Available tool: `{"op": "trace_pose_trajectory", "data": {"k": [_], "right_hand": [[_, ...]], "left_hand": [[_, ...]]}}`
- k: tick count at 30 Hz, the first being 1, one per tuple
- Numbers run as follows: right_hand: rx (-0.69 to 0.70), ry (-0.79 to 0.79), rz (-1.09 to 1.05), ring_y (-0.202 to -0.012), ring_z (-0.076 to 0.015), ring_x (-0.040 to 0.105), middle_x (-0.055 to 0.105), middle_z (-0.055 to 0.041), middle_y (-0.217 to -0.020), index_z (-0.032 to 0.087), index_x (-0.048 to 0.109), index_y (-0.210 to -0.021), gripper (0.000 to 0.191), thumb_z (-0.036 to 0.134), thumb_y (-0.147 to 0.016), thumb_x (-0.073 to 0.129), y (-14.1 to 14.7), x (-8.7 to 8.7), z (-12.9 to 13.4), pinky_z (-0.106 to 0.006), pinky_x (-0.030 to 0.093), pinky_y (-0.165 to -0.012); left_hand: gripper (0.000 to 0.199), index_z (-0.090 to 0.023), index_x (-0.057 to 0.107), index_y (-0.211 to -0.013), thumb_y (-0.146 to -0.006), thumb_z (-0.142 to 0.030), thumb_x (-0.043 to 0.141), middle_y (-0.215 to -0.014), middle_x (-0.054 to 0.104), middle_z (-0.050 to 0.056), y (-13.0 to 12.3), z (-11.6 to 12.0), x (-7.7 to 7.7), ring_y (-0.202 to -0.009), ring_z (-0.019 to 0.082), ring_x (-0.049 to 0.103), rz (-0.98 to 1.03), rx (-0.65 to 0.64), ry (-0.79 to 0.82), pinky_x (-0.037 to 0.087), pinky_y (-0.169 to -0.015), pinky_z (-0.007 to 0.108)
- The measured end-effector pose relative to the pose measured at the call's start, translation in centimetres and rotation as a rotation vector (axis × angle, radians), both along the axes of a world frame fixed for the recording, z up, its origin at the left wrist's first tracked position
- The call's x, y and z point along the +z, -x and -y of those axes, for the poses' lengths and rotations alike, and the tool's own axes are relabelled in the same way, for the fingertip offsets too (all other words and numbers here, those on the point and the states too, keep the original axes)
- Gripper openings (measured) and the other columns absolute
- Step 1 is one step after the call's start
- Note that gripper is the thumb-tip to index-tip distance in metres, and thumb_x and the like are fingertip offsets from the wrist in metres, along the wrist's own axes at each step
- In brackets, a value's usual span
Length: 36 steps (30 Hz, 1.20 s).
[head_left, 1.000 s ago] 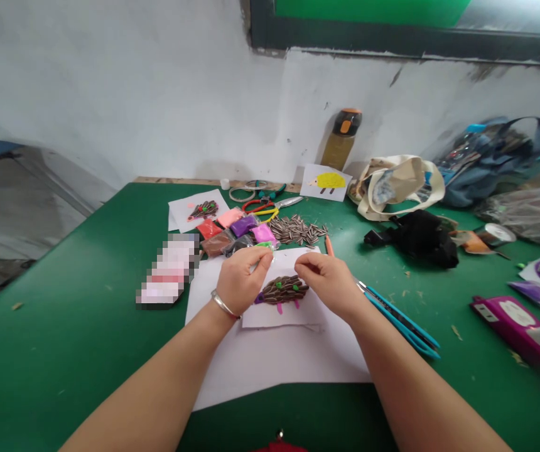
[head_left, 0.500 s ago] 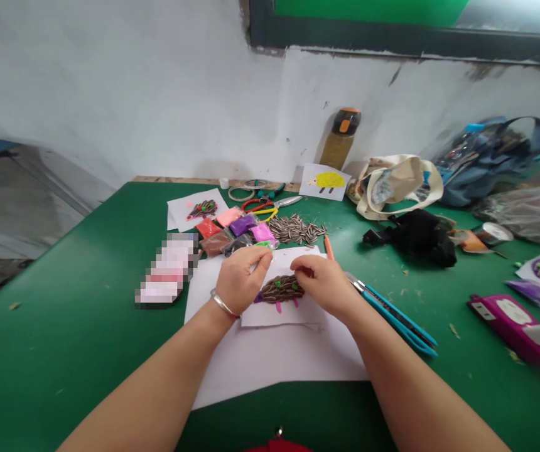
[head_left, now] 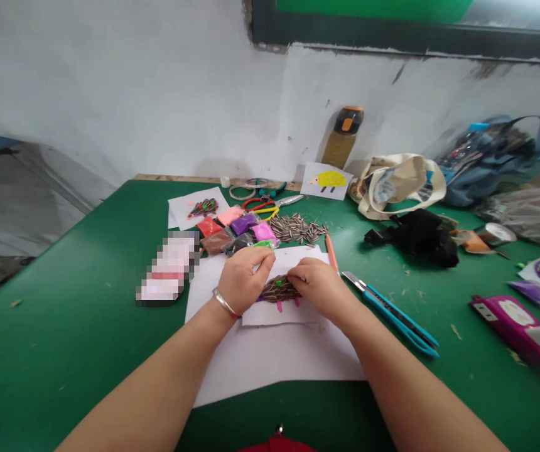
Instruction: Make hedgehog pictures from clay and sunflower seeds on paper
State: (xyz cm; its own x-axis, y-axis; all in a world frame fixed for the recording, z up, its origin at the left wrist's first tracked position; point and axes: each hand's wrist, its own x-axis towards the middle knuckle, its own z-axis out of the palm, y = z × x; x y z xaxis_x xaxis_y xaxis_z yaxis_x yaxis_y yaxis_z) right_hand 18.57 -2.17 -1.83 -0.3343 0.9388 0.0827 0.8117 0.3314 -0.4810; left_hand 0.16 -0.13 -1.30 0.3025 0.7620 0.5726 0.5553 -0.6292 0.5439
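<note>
The left hand [head_left: 244,280] is arching palm-down with its fingers curled, while the right hand [head_left: 316,289] is angling in just beside it. The left forearm [head_left: 152,389] and right forearm [head_left: 406,383] are reaching inward from the lower corners.

The paper sheet [head_left: 274,358] is matt, the tabletop [head_left: 63,351] glossy, and the craft knife [head_left: 392,311] apparently plastic with metal.

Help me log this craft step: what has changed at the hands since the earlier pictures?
The right hand has slid left over the seed-covered hedgehog, closer to the left hand, and now covers more of it. Nothing visibly taken up or let go. The left hand stays near the top edge of the paper card; the clay packets and loose sunflower seeds stayed put.
</note>
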Motion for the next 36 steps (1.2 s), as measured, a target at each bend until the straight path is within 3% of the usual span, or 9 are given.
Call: {"op": "trace_pose_trajectory", "data": {"k": [10,18,22,28,36], "right_hand": [[0.016,0.054,0.024,-0.084,-0.0172,0.056,0.064,-0.0042,-0.083,0.022,0.074,-0.085,0.038,0.004,-0.073,0.042,-0.7,1.0,0.3,-0.025,0.038,-0.073],[0.011,0.116,0.025,-0.081,-0.0166,0.055,0.061,-0.0052,-0.081,0.019,0.073,-0.08,0.036,0.004,-0.073,0.041,-0.5,1.2,0.5,-0.025,0.037,-0.072],[0.02,0.122,0.031,-0.082,-0.0165,0.055,0.06,-0.005,-0.081,0.02,0.072,-0.079,0.034,0.005,-0.074,0.042,-0.4,0.9,0.5,-0.025,0.036,-0.072],[0.025,0.102,0.047,-0.077,-0.0158,0.054,0.059,-0.0051,-0.08,0.018,0.07,-0.073,0.03,0.006,-0.074,0.042,-0.1,0.3,0.5,-0.025,0.036,-0.07],[0.004,0.098,-0.03,-0.08,-0.0156,0.054,0.059,-0.004,-0.08,0.02,0.071,-0.078,0.035,0.005,-0.073,0.04,-0.7,1.3,0.5,-0.024,0.037,-0.072]], "left_hand": [[0.021,-0.021,0.067,-0.084,-0.091,-0.026,0.048,-0.087,0.072,0.003,0.1,0.1,0.1,-0.082,0.019,0.066,-0.053,-0.034,0.021,0.05,-0.077,0.032],[0.021,-0.02,0.065,-0.091,-0.082,-0.039,0.063,-0.086,0.07,0.004,0.2,0.7,1.4,-0.081,0.022,0.062,-0.452,-0.214,0.201,0.045,-0.071,0.032],[0.018,-0.022,0.063,-0.091,-0.077,-0.033,0.067,-0.083,0.067,0.002,-0.1,0.9,1.8,-0.076,0.02,0.06,-0.582,-0.304,0.288,0.041,-0.066,0.03],[0.019,-0.021,0.063,-0.097,-0.078,-0.022,0.063,-0.088,0.067,0.004,-0.4,1.0,1.1,-0.081,0.022,0.059,-0.635,-0.3,0.28,0.041,-0.073,0.032],[0.018,-0.021,0.062,-0.093,-0.077,-0.026,0.067,-0.087,0.067,0.002,-0.4,0.8,1.7,-0.081,0.021,0.059,-0.603,-0.316,0.34,0.04,-0.07,0.03]]}}
